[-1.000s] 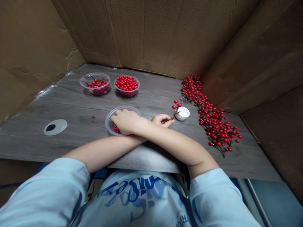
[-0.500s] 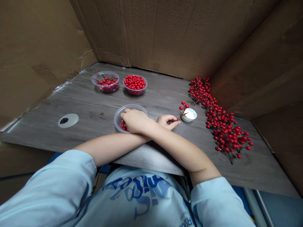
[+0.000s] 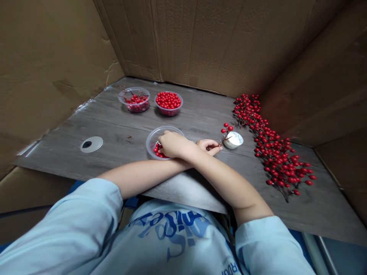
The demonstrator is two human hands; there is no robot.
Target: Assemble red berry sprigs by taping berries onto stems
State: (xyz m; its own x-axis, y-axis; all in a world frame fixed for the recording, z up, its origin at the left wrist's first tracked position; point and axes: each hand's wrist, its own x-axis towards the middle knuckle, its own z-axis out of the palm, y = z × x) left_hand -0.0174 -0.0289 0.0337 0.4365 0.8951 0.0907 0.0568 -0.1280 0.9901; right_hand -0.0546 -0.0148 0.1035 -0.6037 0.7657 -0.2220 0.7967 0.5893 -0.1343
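My arms are crossed over the grey table (image 3: 114, 130). My right hand (image 3: 172, 144) reaches left and hangs over a clear plastic bowl (image 3: 151, 137) holding a few red berries. Its fingers curl down into the bowl, and what they hold is hidden. My left hand (image 3: 209, 145) passes under the right forearm and pinches the stem of a small berry sprig (image 3: 225, 130). The sprig leans against a small white dish (image 3: 233, 139).
Two more clear bowls stand at the back: one with berries and stems (image 3: 134, 100), one full of loose berries (image 3: 168, 103). A long pile of berry branches (image 3: 272, 147) lies along the right. A round cable hole (image 3: 91, 144) sits at the left. Cardboard walls (image 3: 200, 42) enclose the table.
The view has shifted, so everything sits further right in the picture. My right hand has slid towards the bowl's right rim, uncovering more berries. My left hand still holds the sprig.
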